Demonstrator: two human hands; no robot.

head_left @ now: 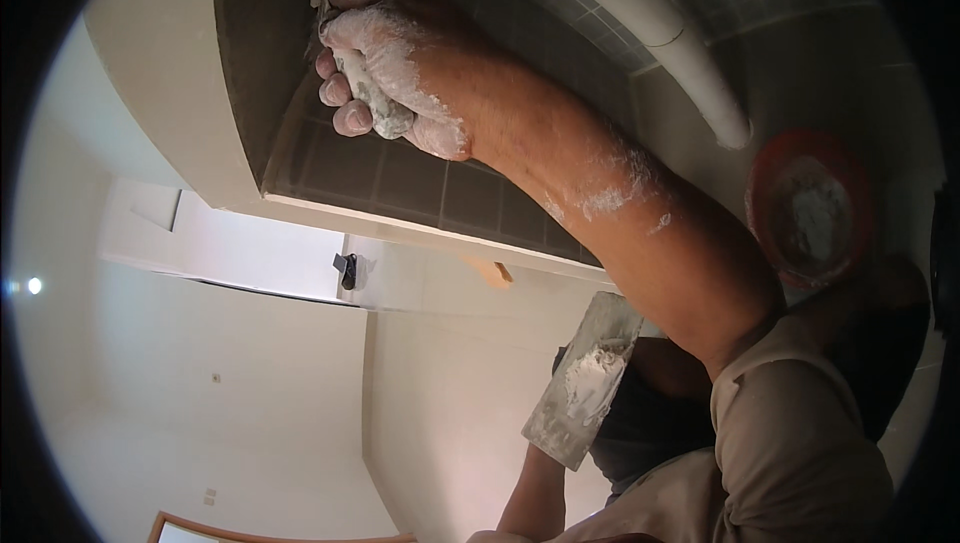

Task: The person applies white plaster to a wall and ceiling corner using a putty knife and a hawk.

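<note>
My right hand point(385, 73), coated in white powder and paste, is raised at the upper left. Its fingers are wrapped around the smeared, pale handle point(378, 103) of a putty knife, whose thin blade point(321, 3) shows only edge-on beside the dark grey surface point(255, 53). Lower down, a rectangular metal trowel point(585, 383) is tilted, carrying a lump of white plaster point(594, 378) on its flat face. My left forearm point(538, 498) reaches up behind this trowel; the plate hides the hand holding it.
A red bucket point(757, 205) with white material in it stands at the right. A thick white pipe point(665, 38) slants across the top, near tiled surfaces point(410, 178). A pale ledge edge point(420, 223) runs below my right hand. Lower left is a wooden frame point(160, 526).
</note>
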